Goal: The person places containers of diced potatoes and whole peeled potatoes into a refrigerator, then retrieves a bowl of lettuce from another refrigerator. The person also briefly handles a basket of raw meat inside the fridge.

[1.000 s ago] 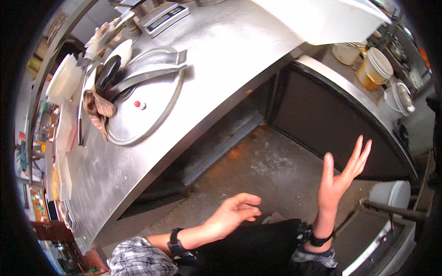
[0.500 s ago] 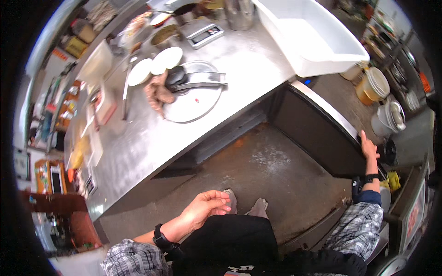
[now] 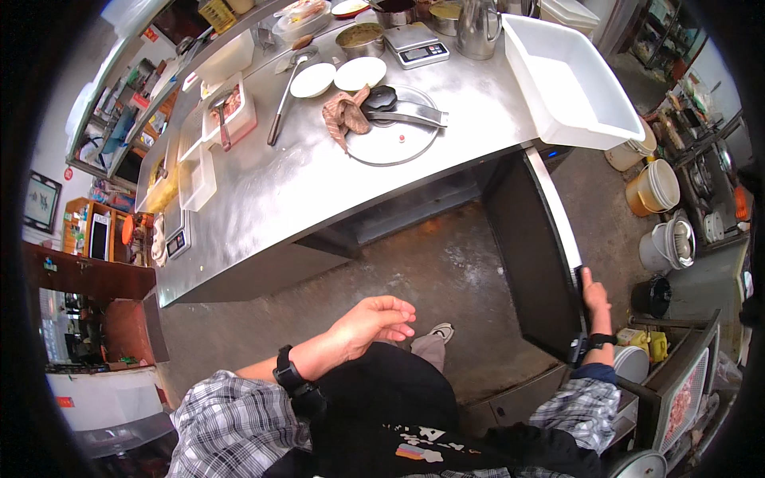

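Note:
My left hand [image 3: 372,325] is held in front of my body above the floor, fingers curled together with nothing visible in them. At the right, my right hand [image 3: 594,296] grips the free edge of an open dark cabinet door [image 3: 530,247] with a pale metal top edge; its fingers are partly hidden. The door hangs from the steel counter [image 3: 263,207], beside an open under-counter space. On the counter lie a round metal lid [image 3: 398,151] with a small red-tipped knob, a crumpled brown cloth [image 3: 344,115] and black utensils.
A white plastic tub [image 3: 562,80] sits at the counter's right corner, with plates [image 3: 360,73], pots, a scale [image 3: 418,52] and food containers [image 3: 195,179] further left. Several buckets [image 3: 653,187] stand along the right floor, near a metal rack [image 3: 677,390]. My shoe [image 3: 441,332] shows below.
My right hand went from raised and spread to gripping the door's edge, and the door has swung rightward and toward me. My view shifted, bringing more counter into sight.

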The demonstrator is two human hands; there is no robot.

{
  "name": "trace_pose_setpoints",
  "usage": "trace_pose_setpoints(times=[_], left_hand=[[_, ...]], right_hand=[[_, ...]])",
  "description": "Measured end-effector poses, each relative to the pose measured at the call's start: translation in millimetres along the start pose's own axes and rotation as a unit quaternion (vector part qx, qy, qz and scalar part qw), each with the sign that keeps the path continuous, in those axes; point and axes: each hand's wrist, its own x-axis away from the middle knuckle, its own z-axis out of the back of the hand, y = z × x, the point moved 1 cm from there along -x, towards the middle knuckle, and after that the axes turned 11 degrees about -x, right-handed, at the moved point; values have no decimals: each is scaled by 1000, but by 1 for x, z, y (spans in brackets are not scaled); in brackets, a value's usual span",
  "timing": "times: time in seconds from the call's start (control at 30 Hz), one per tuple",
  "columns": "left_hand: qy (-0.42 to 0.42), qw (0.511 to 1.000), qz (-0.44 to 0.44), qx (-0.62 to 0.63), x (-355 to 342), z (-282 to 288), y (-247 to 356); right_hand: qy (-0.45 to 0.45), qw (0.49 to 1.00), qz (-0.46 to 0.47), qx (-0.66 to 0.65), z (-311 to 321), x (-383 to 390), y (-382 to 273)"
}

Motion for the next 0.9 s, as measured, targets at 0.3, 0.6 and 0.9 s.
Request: trace_pose_setpoints(times=[0.3, 0.6, 0.9], left_hand=[[-46, 998, -36, -17, 29, 37, 0], [44, 987, -147, 41, 123, 123, 13], [296, 881, -297, 218, 221, 260, -16]], right_hand=[[-72, 985, 111, -114, -108, 146, -87], [-97, 916, 271, -279, -171, 255, -198], [-187, 864, 341, -318, -134, 374, -329]])
